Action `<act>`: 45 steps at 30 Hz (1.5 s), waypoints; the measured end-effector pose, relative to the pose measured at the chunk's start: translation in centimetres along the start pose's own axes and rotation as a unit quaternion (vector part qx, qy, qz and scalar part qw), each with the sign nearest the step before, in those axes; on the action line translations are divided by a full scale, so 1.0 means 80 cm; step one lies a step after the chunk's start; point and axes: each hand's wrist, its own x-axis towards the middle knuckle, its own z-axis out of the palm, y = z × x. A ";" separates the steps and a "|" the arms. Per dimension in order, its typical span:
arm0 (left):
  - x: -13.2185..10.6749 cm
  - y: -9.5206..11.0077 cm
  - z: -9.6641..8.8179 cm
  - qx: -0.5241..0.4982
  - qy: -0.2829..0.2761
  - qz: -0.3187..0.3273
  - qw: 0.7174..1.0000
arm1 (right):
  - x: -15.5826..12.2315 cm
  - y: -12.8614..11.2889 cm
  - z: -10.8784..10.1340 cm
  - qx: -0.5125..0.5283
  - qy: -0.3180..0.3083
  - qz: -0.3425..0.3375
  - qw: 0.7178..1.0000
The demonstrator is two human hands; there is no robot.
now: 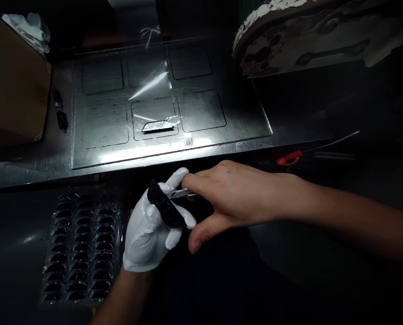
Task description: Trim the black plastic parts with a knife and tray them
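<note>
My left hand (150,234), in a white glove, grips a small black plastic part (164,205) with a curved outline, held tilted between thumb and fingers. My bare right hand (235,194) comes in from the right with its fingers curled around a slim tool with a short metal blade (180,193). The blade's tip meets or nearly meets the part's upper edge; contact is hard to make out. The right thumb points down, away from the blade. Most of the tool is hidden by the right hand.
A clear sheet (201,144) covers the metal bench, with a shiny-topped piece (158,126) on it. A tray (81,248) of several black parts lies lower left. Around stand a cardboard box (15,85), black marker (59,110), red-handled tool (289,158) and overhanging machine (289,45).
</note>
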 end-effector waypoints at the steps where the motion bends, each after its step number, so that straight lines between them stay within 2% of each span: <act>1: 0.001 0.000 -0.001 -0.006 -0.005 -0.002 1.000 | 0.000 0.001 0.001 0.001 0.001 0.001 1.000; 10: 0.006 -0.002 0.002 -0.014 0.010 0.014 1.000 | -0.003 0.003 0.006 -0.002 0.020 0.007 1.000; 19: 0.000 -0.005 -0.005 -0.023 -0.039 -0.020 0.999 | -0.001 0.003 0.012 0.014 -0.012 0.000 1.000; 27: 0.001 -0.007 -0.011 -0.051 -0.105 -0.012 0.993 | 0.000 -0.003 0.016 -0.004 -0.025 -0.006 1.000; 31: 0.000 -0.011 -0.011 -0.060 -0.085 0.003 0.995 | -0.003 0.000 0.019 -0.042 -0.002 0.010 0.999; 33: 0.000 -0.009 -0.006 -0.054 -0.071 0.009 0.996 | -0.006 0.004 0.018 -0.019 0.002 0.010 1.000; 39: 0.004 0.008 0.010 -0.013 0.090 -0.011 0.996 | -0.018 0.021 0.016 0.063 0.055 0.042 0.996; 45: 0.008 0.015 0.007 -0.031 0.116 0.004 0.993 | -0.021 0.034 0.030 0.103 0.088 0.042 0.990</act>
